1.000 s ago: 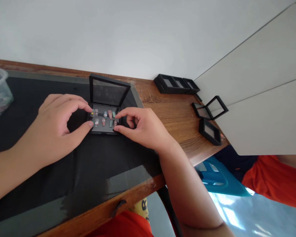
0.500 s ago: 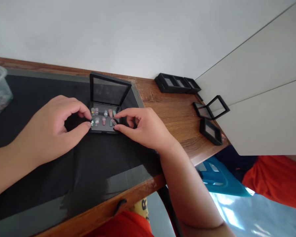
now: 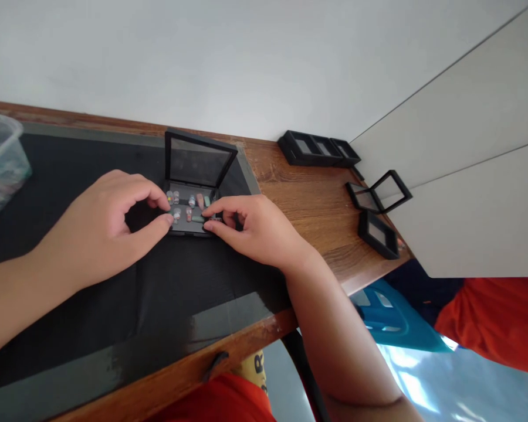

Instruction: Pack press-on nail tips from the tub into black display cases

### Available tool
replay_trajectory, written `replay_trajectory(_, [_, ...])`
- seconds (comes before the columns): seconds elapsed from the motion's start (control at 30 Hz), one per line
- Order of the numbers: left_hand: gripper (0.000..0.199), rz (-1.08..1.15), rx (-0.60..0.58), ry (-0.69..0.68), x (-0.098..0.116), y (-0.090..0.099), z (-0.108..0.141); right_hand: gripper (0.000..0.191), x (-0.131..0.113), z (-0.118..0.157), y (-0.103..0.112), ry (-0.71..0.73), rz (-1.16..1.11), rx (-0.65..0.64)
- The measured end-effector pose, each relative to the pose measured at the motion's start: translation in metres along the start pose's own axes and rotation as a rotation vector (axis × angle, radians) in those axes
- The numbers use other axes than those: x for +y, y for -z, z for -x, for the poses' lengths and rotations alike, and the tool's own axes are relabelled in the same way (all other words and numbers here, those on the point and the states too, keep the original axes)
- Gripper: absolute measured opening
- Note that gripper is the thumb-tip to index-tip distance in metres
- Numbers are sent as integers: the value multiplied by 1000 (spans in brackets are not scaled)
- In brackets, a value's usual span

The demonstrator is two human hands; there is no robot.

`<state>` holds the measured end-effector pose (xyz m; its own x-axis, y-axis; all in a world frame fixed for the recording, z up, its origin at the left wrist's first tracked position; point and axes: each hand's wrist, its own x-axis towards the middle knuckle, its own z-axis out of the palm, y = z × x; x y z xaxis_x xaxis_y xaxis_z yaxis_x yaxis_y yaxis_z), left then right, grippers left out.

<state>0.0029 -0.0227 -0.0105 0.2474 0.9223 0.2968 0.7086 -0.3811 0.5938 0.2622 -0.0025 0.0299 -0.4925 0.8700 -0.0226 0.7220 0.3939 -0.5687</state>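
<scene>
"Where is the green piece (image 3: 198, 218)?"

"In the lower row of the black case (image 3: 183, 193), just left of the right hand (image 3: 264, 228), by its thumb and index fingertips. Whether they touch it, I can't tell."

"How does that grip stand?"

"Thumb and index are brought near each other with a narrow gap; something small may be between them, too blurred to say."

"And the left hand (image 3: 114, 223)?"

"Its index and thumb curl in at the case's left edge. I can't tell whether they pinch anything."

"Which way does the green piece point?"

"Its long axis runs left to right, one end toward the right fingertips, the other toward the lower pink piece (image 3: 189, 214). Which end is the tip is too small to read. The upper pink piece (image 3: 199, 201) lies more front to back."

"What has changed?"

"Half a second ago the green piece lay front to back; now it is turned crosswise. The lid (image 3: 202, 139) stands raised, as before."
</scene>
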Motion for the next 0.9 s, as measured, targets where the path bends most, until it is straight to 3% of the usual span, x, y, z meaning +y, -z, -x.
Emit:
replay_trajectory(0.3, [24,-20,49,-80,-7,-3,1,16,0,3,9,-70,25,11])
replay_trajectory(0.43, [20,-59,82,-247,-6,-6,4,17,0,4,13,-112,55,6])
replay_trajectory(0.57, [27,-180,91,-377,3,-12,10,17,-2,3,12,-136,73,5])
replay_trajectory(0.9, [36,-236,31,-433,5,-23,20,22,-8,4,9,-147,103,-7])
